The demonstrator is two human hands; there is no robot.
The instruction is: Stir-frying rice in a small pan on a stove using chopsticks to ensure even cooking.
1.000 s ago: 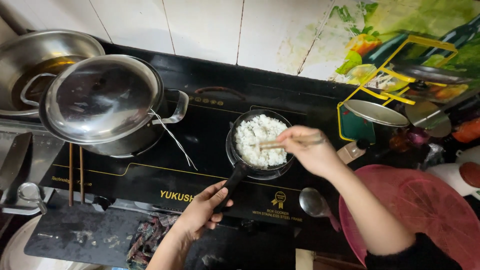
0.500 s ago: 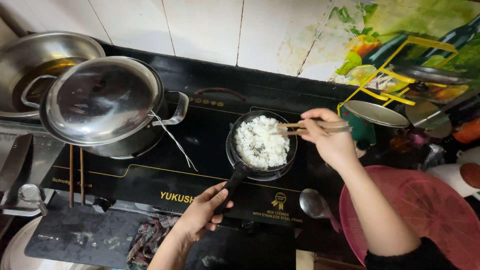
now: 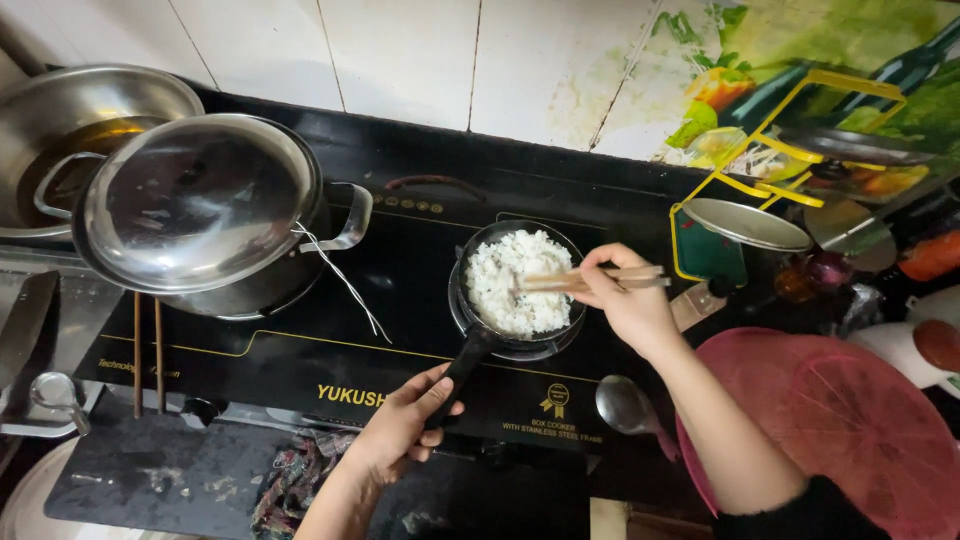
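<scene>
Black pan (image 3: 515,290) of loose rice (image 3: 515,282) looking light: left hand (image 3: 405,425) is gripping its handle (image 3: 458,375), right hand (image 3: 625,300) is pinching chopsticks (image 3: 585,281) over it.

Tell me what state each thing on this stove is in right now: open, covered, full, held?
Small black pan: on the stove, filled with white rice.
Pan handle: gripped by the left hand.
Chopsticks: held level by the right hand, tips over the rice.
Large steel pot: covered by its lid.
Spare chopsticks: lying unused beside the pot.
Metal spoon: lying on the stove edge.
Pink cover: resting dome up.
</scene>
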